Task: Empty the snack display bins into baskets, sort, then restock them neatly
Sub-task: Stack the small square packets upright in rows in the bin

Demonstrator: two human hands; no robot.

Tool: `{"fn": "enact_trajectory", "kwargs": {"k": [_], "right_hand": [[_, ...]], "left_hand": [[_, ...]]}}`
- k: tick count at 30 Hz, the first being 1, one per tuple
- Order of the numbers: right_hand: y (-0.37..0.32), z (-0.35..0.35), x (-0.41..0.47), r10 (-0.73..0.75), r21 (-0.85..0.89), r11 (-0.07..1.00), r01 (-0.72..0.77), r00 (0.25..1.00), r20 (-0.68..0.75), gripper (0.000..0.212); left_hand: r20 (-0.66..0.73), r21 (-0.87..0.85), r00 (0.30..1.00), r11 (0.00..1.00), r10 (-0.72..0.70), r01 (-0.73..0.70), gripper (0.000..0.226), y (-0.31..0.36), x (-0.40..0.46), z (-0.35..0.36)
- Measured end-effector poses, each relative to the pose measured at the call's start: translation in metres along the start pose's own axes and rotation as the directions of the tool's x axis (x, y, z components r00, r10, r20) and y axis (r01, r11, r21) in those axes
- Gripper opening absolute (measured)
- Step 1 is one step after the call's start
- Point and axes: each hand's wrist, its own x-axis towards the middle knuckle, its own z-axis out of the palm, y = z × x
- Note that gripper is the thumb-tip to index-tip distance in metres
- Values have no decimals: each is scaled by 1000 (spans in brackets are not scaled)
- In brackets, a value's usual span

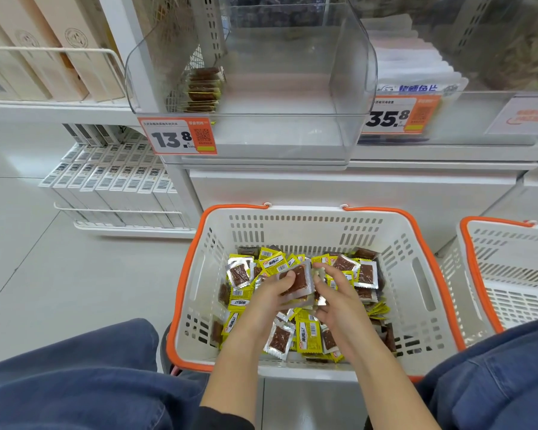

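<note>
Sorting step: left hand [272,290] grips small stack of snack packets [297,282] over orange-rimmed basket [187,274]; right hand [334,293] half-curled beside stack, fingers touching loose packets. Clear display bin [351,97] nearly empty. Next: square stack, restock bin

My right hand [334,297] blurs at the fingertips; I can't tell what they touch. The second basket [510,274] runs off the right edge. Small print on the price tag [177,136] is unreadable.
</note>
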Motion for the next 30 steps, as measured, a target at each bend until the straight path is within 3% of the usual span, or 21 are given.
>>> {"fn": "enact_trajectory", "kwargs": {"k": [3,9,15,21,23,26,30], "right_hand": [[0,-1,2,3,42,999,-2,1000,-9,23],[-2,-1,-2,-6,6,1000,5,988,154,61],[-5,4,-2,-24,94,995,12,992,121,36],[-6,6,-1,6,121,993,-10,999,33,43],[-18,12,-1,19,133,991,-26,998,55,33],[-54,29,-2,-38,-40,998,43,991,130,29],[-131,61,4,-185,-267,925,271,933,307,63]], "left_hand": [[7,-19,1000,1000,1,-1,28,0,-1,2],[-96,-161,994,986,-53,37,35,-2,4,-5],[-107,-229,992,973,-66,40,34,-3,2,-5],[-37,8,999,1000,7,-6,34,7,1,-2],[-21,88,999,995,41,-39,51,21,0,-3],[-56,235,989,965,134,-117,67,60,-6,0],[-22,390,958,885,285,-255,91,149,-20,12]]}}
